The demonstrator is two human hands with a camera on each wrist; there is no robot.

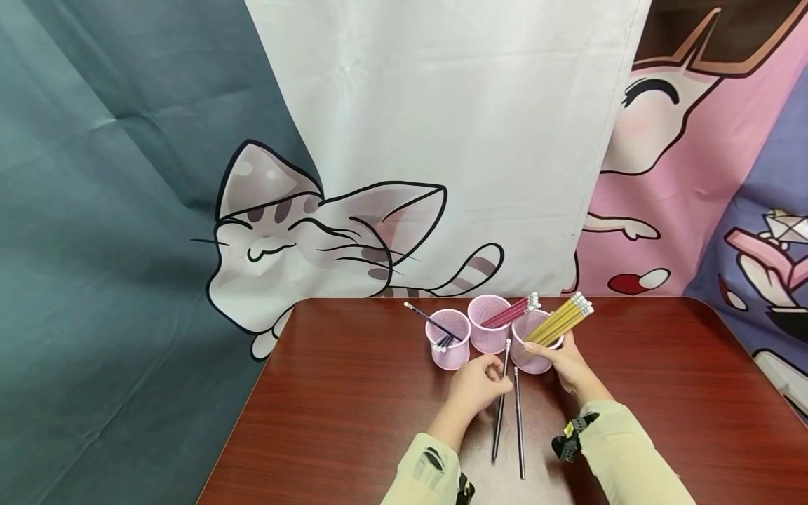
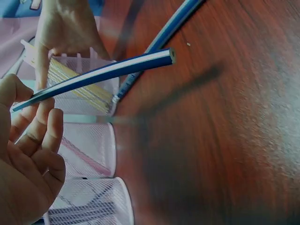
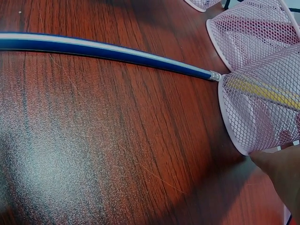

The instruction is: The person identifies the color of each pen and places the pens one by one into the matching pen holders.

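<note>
My left hand (image 1: pixel 473 386) pinches a dark blue pencil (image 1: pixel 499 428) between thumb and fingertips near its white eraser end. In the left wrist view this pencil (image 2: pixel 108 71) is lifted above the table, its shadow beneath. A second blue pencil (image 1: pixel 520 428) lies on the table, its eraser end by the right-hand cup. My right hand (image 1: pixel 571 365) grips that pink mesh pencil cup (image 1: pixel 527 359), thumb at the front of the rim; its other fingers are mostly hidden. Yellow pencils (image 1: pixel 558 319) lean to the right in this cup.
A middle pink mesh cup (image 1: pixel 486 340) holds red pencils (image 1: pixel 508 313). The left cup (image 1: pixel 451 358) holds several blue pencils (image 1: pixel 445 341), one sticking out to the left. All stand near the back edge of the brown table (image 1: pixel 341 400), before a printed cloth (image 1: pixel 473 140).
</note>
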